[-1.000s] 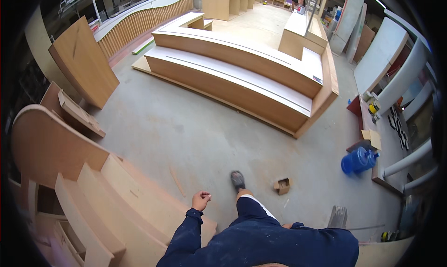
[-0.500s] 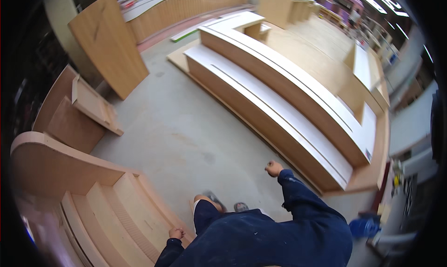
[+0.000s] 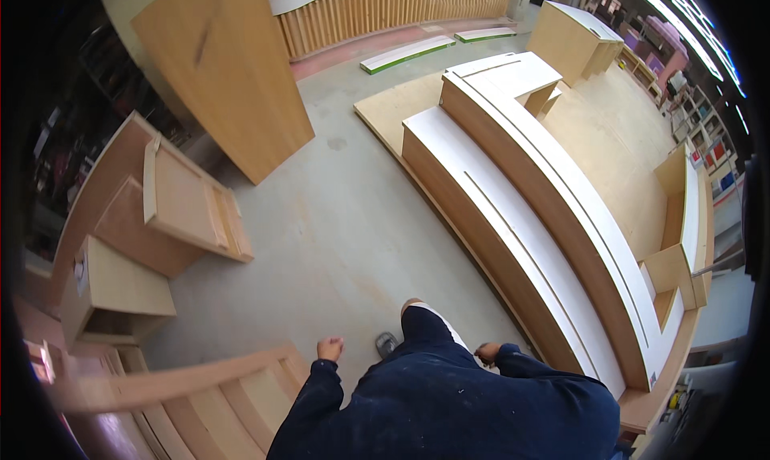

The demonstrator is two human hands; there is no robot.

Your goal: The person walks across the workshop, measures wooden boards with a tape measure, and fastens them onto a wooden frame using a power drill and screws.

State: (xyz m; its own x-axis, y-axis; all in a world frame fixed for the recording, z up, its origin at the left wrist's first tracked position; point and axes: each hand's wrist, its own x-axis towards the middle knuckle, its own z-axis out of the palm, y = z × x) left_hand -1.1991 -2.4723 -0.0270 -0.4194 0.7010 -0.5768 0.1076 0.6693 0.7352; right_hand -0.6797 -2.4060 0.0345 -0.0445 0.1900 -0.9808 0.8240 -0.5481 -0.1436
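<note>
My left hand hangs low in front of me with its fingers curled into a loose fist, nothing showing in it. It is nearest to the stepped wooden piece at lower left and does not touch it. Beside my right thigh, my right hand is also curled closed and looks bare; the dark sleeve lies close behind it. To the right of that hand runs a long curved two-tier counter with white tops and wooden sides, apart from the hand.
Grey concrete floor runs ahead between the counter and the pieces on the left. A tall wooden panel stands at far left, near a leaning framed panel and an open box. White-and-green strips lie by a slatted wavy front.
I have walked forward, and the counter and left-hand pieces have shifted in view. My left hand has swung up and forward; my right hand has dropped back toward my body.
</note>
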